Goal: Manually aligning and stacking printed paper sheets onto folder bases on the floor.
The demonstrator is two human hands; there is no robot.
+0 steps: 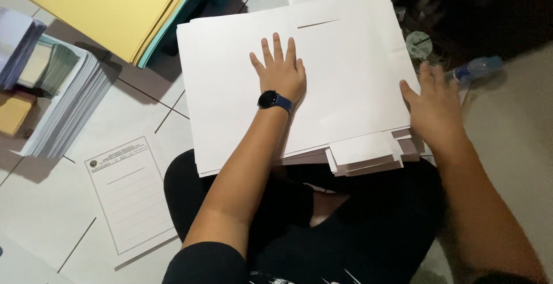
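On paper stack (345,71), two hands.

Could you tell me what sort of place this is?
Probably a home floor used for paperwork: pale floor tiles, white sheets on the person's lap, yellow folders and a paper stack nearby.

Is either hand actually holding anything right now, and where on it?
Neither grips anything. The left hand presses flat on the top white sheet; the right hand rests against the paper stack's right edge.
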